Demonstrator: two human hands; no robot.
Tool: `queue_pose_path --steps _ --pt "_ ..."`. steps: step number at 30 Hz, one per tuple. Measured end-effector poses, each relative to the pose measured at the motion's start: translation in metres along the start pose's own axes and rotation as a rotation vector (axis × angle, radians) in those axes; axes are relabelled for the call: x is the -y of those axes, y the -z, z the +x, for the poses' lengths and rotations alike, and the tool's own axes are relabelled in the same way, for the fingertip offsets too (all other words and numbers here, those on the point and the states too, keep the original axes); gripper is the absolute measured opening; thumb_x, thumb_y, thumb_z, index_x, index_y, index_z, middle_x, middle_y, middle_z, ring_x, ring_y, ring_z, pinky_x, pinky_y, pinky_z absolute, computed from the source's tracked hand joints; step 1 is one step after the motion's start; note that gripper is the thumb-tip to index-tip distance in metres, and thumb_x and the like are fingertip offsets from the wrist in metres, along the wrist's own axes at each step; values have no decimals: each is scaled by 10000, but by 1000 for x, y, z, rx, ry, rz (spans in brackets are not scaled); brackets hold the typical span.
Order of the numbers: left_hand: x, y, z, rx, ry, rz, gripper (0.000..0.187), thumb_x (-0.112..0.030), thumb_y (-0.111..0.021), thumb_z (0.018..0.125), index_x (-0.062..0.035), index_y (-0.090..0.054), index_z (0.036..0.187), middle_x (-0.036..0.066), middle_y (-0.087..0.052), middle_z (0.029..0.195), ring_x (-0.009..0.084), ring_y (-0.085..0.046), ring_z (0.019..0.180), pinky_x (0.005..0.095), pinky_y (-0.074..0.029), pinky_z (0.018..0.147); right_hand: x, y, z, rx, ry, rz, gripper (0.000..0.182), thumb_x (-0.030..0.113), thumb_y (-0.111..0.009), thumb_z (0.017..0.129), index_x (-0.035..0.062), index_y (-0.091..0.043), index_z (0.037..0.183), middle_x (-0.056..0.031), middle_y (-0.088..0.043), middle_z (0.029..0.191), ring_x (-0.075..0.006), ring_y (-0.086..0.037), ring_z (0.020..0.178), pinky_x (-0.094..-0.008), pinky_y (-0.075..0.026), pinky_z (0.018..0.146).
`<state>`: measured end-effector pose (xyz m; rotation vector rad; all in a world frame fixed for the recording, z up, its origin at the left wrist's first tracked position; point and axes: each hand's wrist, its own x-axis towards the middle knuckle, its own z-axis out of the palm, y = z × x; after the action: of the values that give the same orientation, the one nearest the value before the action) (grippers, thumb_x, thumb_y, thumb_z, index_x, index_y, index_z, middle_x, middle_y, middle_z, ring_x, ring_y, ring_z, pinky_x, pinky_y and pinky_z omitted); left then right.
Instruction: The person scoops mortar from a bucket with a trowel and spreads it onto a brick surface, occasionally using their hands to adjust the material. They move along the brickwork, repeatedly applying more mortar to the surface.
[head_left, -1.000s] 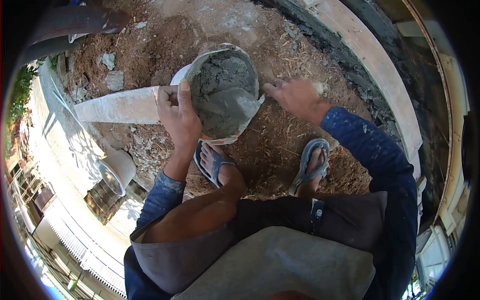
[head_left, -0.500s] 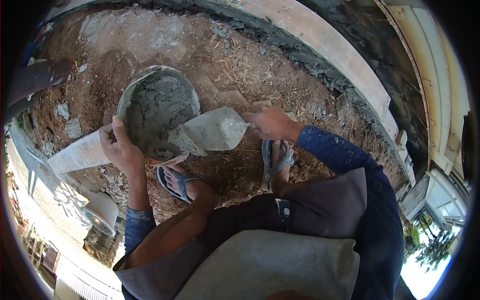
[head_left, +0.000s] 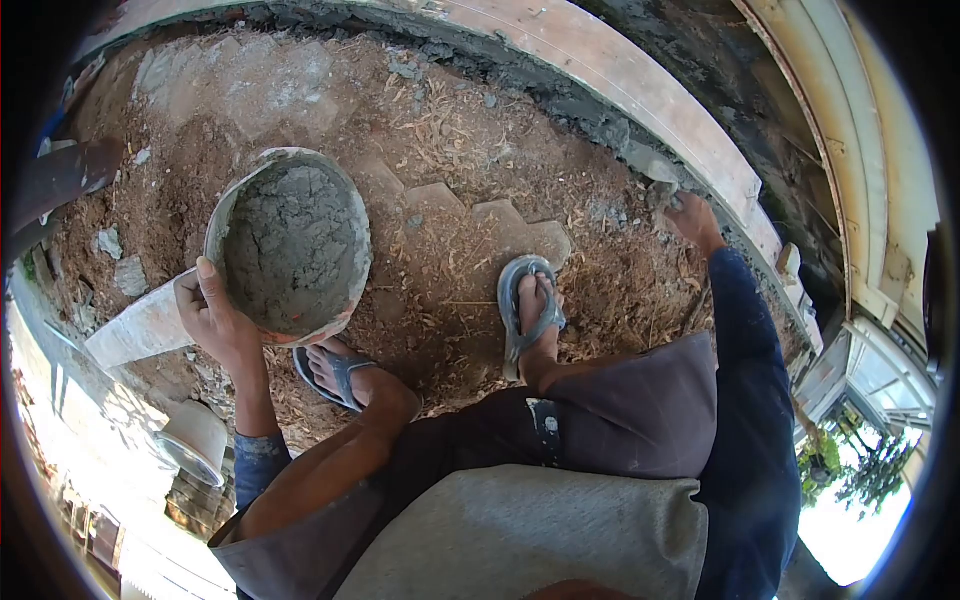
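Note:
My left hand is closed on the near-left side of a bucket, thumb pointing up along the rim. Grey wet mortar fills much of the bucket. Far to the right, my right hand is closed round the handle of a trowel. The trowel blade lies at the band of grey mortar that runs along a long pale board. The fingers cover most of the handle. Whether mortar sits on the blade is hard to tell.
Beside my left hand, a pale flat plank lies on the ground. Paving blocks are partly bedded in brown soil before my sandalled feet. Another bucket stands at lower left. A person's limb shows at the far left.
My right hand has carried the trowel from beside the bucket, where mortar was on its blade, up and right to the mortar band. My left hand stays on the bucket.

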<state>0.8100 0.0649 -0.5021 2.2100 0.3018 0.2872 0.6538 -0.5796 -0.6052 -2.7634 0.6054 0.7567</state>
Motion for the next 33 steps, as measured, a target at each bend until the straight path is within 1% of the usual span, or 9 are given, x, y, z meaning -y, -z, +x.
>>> queue_pose_path --steps 4,6,13,21,25,27,28,31,33 --pt "0 -2 -1 2 -15 -35 411 -379 -576 980 -5 -544 812 5 -487 754 101 -403 705 253 -345 653 -6 16 29 -78 21 -6 394 360 -671 812 -2 -653 968 -269 -658 926 -427 -636 914 -466 -484 783" --pt "1 -2 -2 -2 -16 -23 410 -378 -576 980 -5 -544 811 3 -484 751 102 -398 702 255 -342 648 22 42 28 46 -29 5 402 352 -668 820 -30 -647 944 -280 -651 899 -421 -641 879 -466 -480 759" --pt "0 -1 -1 -18 -14 -2 407 -373 -583 978 -5 -538 810 -4 -463 737 104 -378 694 260 -331 635 30 61 5 55 -117 118 353 305 -639 830 -42 -627 895 -287 -624 817 -436 -619 802 -471 -465 711" --pt "-3 -1 1 -13 -10 -13 409 -371 -581 979 -8 -526 797 -3 -452 742 110 -373 699 264 -330 641 39 47 -21 -188 68 -57 346 300 -625 872 -38 -603 942 -300 -615 824 -464 -612 822 -500 -451 700" --pt "-6 -1 0 -12 -13 2 410 -370 -581 979 -9 -522 796 -1 -442 746 113 -370 704 266 -325 643 69 47 -12 -94 40 -111 327 276 -615 869 -29 -607 985 -304 -617 871 -472 -600 882 -498 -461 741" --pt "-6 -1 0 -14 -16 2 409 -370 -580 979 -8 -524 798 -3 -439 743 114 -370 700 267 -325 639 63 34 10 -131 239 -199 336 282 -604 891 -43 -607 975 -260 -640 777 -414 -646 743 -469 -498 663" --pt "-5 -1 0 -15 -16 2 408 -370 -579 980 -6 -527 801 -5 -436 739 114 -369 696 269 -324 635 62 38 23 -131 239 -200 336 282 -604 891 -43 -607 975 -260 -640 777 -414 -646 743 -469 -498 663" --pt "-4 -1 -1 -12 -17 -10 407 -371 -578 980 -6 -534 807 -7 -433 735 112 -369 692 271 -327 630 70 62 47 119 -41 0 385 332 -614 880 -49 -608 932 -258 -654 788 -405 -658 757 -476 -504 718" --pt "-3 1 -2 -14 -13 -2 406 -370 -577 980 -6 -536 808 -7 -435 734 111 -370 691 272 -327 627 87 82 44 246 -157 46 409 337 -610 889 -71 -611 922 -219 -642 712 -334 -651 594 -447 -514 590"
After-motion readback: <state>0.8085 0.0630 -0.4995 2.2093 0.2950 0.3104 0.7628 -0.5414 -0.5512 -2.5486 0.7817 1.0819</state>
